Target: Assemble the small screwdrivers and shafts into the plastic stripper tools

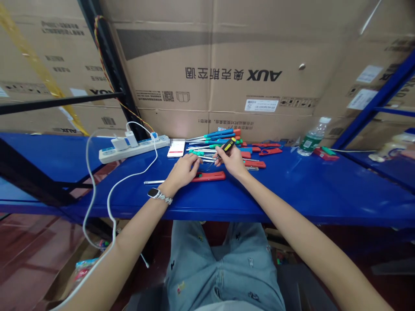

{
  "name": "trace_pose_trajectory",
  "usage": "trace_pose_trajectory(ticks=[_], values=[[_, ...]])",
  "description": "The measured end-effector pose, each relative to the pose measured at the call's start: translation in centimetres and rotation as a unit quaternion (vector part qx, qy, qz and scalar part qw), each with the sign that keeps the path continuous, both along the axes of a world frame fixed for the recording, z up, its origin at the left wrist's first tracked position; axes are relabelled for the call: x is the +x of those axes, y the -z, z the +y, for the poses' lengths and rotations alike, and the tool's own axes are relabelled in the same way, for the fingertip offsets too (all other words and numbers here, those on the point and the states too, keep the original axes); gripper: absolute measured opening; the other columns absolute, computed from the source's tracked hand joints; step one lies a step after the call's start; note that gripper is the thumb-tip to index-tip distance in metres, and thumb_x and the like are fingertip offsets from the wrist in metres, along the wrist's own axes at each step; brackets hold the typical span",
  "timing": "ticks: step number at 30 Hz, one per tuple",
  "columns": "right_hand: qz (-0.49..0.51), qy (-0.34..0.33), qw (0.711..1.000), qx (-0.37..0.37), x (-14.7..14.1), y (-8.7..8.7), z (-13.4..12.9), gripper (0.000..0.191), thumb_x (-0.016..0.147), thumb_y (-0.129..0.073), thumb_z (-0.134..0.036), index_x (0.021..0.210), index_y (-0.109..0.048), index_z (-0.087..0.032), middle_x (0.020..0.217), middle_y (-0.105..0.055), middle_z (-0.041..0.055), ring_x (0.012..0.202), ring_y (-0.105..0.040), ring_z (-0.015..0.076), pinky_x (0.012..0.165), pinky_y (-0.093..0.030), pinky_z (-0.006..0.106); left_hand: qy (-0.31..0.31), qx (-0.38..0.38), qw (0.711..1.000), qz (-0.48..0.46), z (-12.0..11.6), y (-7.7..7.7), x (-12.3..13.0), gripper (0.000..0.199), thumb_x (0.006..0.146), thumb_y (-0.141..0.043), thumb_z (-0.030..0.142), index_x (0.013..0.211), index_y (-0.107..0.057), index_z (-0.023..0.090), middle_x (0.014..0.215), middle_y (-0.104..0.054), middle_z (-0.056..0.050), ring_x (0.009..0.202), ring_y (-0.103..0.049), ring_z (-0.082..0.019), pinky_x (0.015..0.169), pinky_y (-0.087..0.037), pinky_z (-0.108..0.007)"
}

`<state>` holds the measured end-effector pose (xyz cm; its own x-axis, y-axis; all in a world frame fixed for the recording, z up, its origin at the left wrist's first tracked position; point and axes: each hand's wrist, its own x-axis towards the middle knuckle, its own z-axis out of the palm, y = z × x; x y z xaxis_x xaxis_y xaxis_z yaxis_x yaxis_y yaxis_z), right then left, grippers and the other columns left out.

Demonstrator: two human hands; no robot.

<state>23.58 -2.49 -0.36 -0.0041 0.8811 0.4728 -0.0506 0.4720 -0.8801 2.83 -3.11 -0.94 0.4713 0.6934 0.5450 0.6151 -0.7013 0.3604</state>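
Note:
A screwdriver with a yellow and black handle (229, 144) is gripped in my right hand (231, 160), its thin shaft pointing down and left toward my left hand. My left hand (185, 170) rests on the blue shelf at the near end of the tool pile, fingers bent over a red-handled tool (209, 176); a metal rod (154, 182) sticks out on its left side. Whether the left fingers pinch a small part is hidden. Behind both hands lie several screwdrivers with blue, green and orange handles (223, 134) and red plastic pieces (270, 151).
A white power strip (134, 148) with plugs and cables stands on the left, beside a white and red card (176, 148). A water bottle (313, 138) and a red block (325, 154) are at the right. Large cartons (227, 52) rise behind the blue shelf (292, 185).

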Motion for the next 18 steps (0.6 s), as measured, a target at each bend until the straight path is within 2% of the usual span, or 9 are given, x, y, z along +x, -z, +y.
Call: trace_pose_trajectory(ticks=[5, 9, 14, 18], values=[[-0.017, -0.005, 1.0, -0.001, -0.4, 0.8, -0.4, 0.049, 0.075, -0.076, -0.067, 0.085, -0.054, -0.024, 0.067, -0.068, -0.0003, 0.048, -0.063, 0.014, 0.046, -0.055, 0.027, -0.007, -0.01, 1.0, 0.019, 0.0, 0.1, 0.2, 0.028, 0.102, -0.037, 0.028, 0.093, -0.063, 0.02, 0.097, -0.07, -0.009, 0.095, -0.064, -0.026, 0.088, -0.05, -0.042], [-0.008, 0.006, 1.0, 0.004, -0.1, 0.6, -0.2, 0.048, 0.077, -0.074, -0.066, 0.086, -0.053, -0.024, 0.07, -0.069, 0.0012, 0.052, -0.066, 0.0161, 0.049, -0.058, 0.03, -0.003, -0.006, 1.0, 0.011, 0.0, 0.3, 0.1, 0.027, 0.102, -0.04, 0.029, 0.092, -0.063, 0.02, 0.095, -0.07, -0.009, 0.093, -0.064, -0.027, 0.087, -0.05, -0.043], [0.015, 0.023, 1.0, -0.01, 0.8, -0.2, -0.3, 0.052, 0.076, -0.074, -0.069, 0.086, -0.051, -0.023, 0.073, -0.07, 0.0033, 0.057, -0.07, 0.0201, 0.05, -0.058, 0.032, 0.003, -0.009, 1.0, 0.001, -0.2, 0.3, 0.2, 0.01, 0.092, -0.06, 0.028, 0.094, -0.066, 0.021, 0.095, -0.072, -0.006, 0.091, -0.065, -0.025, 0.084, -0.052, -0.041], [0.039, 0.023, 0.999, -0.015, 0.8, -0.6, -0.5, 0.055, 0.073, -0.075, -0.071, 0.086, -0.051, -0.024, 0.073, -0.072, 0.0037, 0.057, -0.07, 0.0202, 0.05, -0.058, 0.031, -0.004, -0.016, 1.0, -0.004, -0.3, 0.1, 0.5, 0.019, 0.087, -0.075, 0.037, 0.095, -0.071, 0.021, 0.1, -0.075, -0.006, 0.096, -0.067, -0.026, 0.088, -0.052, -0.041]])
